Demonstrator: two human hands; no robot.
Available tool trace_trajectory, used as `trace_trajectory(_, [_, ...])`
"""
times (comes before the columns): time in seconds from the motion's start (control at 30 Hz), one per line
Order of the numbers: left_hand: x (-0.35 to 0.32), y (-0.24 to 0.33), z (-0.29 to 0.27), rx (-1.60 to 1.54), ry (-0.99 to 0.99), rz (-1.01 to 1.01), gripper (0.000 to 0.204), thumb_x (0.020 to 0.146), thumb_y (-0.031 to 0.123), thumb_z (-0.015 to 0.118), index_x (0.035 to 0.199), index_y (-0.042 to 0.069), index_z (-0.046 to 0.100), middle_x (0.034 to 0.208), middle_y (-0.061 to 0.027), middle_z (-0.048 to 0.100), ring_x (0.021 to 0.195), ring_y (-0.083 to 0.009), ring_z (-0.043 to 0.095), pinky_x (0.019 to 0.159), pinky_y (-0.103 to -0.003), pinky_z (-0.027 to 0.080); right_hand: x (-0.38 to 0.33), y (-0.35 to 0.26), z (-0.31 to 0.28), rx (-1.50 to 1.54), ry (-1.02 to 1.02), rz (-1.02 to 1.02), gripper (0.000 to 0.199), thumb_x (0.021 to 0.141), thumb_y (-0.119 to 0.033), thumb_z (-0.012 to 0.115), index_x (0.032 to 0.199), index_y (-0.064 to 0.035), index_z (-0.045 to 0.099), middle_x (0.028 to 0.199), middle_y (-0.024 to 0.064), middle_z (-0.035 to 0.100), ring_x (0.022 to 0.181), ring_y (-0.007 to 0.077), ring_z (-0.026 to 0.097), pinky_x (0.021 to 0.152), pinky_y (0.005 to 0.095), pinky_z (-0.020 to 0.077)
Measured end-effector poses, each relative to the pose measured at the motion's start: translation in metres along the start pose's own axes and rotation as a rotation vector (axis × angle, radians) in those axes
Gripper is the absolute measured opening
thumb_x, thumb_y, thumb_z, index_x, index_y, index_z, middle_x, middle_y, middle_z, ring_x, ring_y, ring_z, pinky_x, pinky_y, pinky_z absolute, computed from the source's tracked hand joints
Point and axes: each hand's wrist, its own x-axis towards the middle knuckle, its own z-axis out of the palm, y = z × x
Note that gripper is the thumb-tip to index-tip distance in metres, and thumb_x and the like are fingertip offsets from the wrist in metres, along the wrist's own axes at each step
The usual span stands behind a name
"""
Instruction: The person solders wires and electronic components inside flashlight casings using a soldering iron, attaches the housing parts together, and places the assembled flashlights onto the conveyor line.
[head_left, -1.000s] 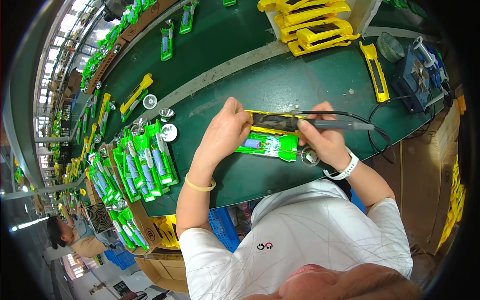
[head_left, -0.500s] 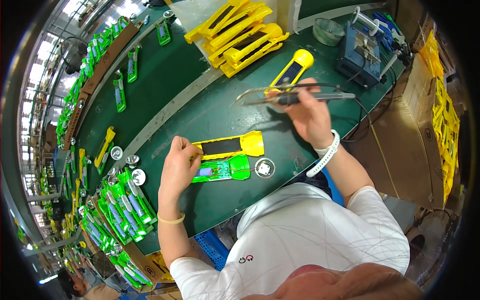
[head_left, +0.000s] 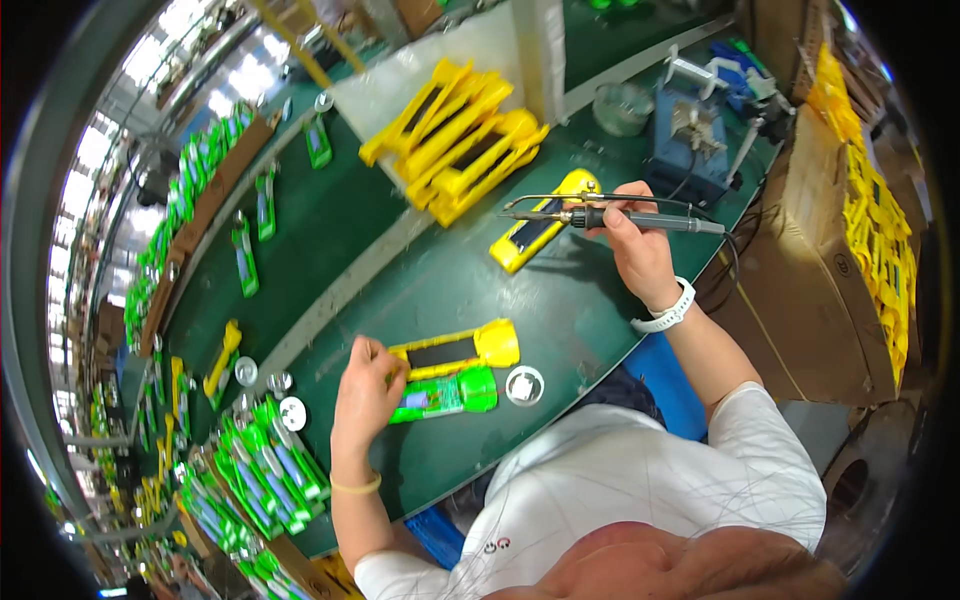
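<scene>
In the head view, the right hand (head_left: 636,243) is raised over the far right part of the green surface (head_left: 400,290), its grip closed around the dark handle of a soldering iron (head_left: 610,213). The iron lies roughly level, its thin metal tip pointing left, and a dark cord runs from the handle toward the right. Just beyond the tip, a single yellow housing (head_left: 540,228) lies on the surface.

The left hand (head_left: 366,388) rests lower and to the left, fingers curled in a narrow grip on the left end of a yellow shell (head_left: 458,350) and a green shell (head_left: 446,394), which lie side by side and touching. A small white round part (head_left: 524,385) sits just right of the green shell.

Farther off, a stack of yellow housings (head_left: 462,140) lies on a pale sheet. A blue soldering station (head_left: 692,142) stands at the far right. Rows of green assemblies (head_left: 262,470) crowd the near left edge. A cardboard box (head_left: 820,250) stands to the right.
</scene>
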Motion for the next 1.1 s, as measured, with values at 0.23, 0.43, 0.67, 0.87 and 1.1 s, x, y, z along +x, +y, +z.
trace_trajectory(0.23, [0.001,0.002,0.0,-0.005,-0.01,0.002,0.006,0.075,0.002,0.07,0.079,0.001,0.066,0.088,-0.0142,0.051,0.078,-0.031,0.058,0.069,-0.038,0.05,0.046,0.004,-0.036,-0.408,-0.142,0.111,0.026,0.088,-0.021,0.069,0.099,-0.0053,0.051,0.087,0.0035,0.057,0.083,0.0111,0.059,0.074,0.0276,0.0477])
trace_trajectory(0.43, [0.033,0.023,-0.023,0.028,0.2,0.013,0.015,0.078,0.01,0.072,0.091,0.003,0.071,0.093,-0.0117,0.057,0.088,-0.0285,0.059,0.077,-0.037,0.05,0.026,0.007,-0.024,-0.408,-0.23,0.068,0.031,0.09,-0.029,0.067,0.1,-0.0033,0.052,0.088,0.0047,0.059,0.084,0.0126,0.058,0.075,0.0284,0.0471])
trace_trajectory(0.67, [0.132,0.062,0.032,0.001,-0.156,0.374,0.047,0.073,0.024,0.08,0.111,0.004,0.062,0.101,-0.0139,0.061,0.096,-0.0334,0.06,0.084,-0.038,0.05,0.006,0.014,0.003,0.066,-0.017,0.35,0.032,0.096,-0.03,0.06,0.108,-0.0008,0.052,0.091,0.0055,0.06,0.086,0.0126,0.058,0.073,0.0277,0.0498])
trace_trajectory(0.87, [0.138,0.048,0.025,-0.06,-0.341,0.311,0.034,0.081,0.022,0.068,0.108,0.002,0.062,0.099,-0.0191,0.065,0.093,-0.0343,0.063,0.082,-0.04,0.051,0.004,0.008,-0.001,0.205,0.025,0.274,0.027,0.095,-0.023,0.061,0.106,-0.0047,0.045,0.096,0.0068,0.056,0.087,0.0159,0.063,0.069,0.0329,0.0606])
trace_trajectory(1.1, [0.152,0.035,0.034,0.321,0.128,0.621,0.018,0.084,0.016,0.066,0.097,0.004,0.063,0.081,-0.0145,0.063,0.078,-0.0326,0.061,0.07,-0.042,0.049,0.006,0.008,-0.003,0.109,-0.002,0.274,0.026,0.097,-0.022,0.058,0.108,-0.0055,0.041,0.1,0.0107,0.054,0.093,0.0236,0.067,0.055,0.0321,0.0608])
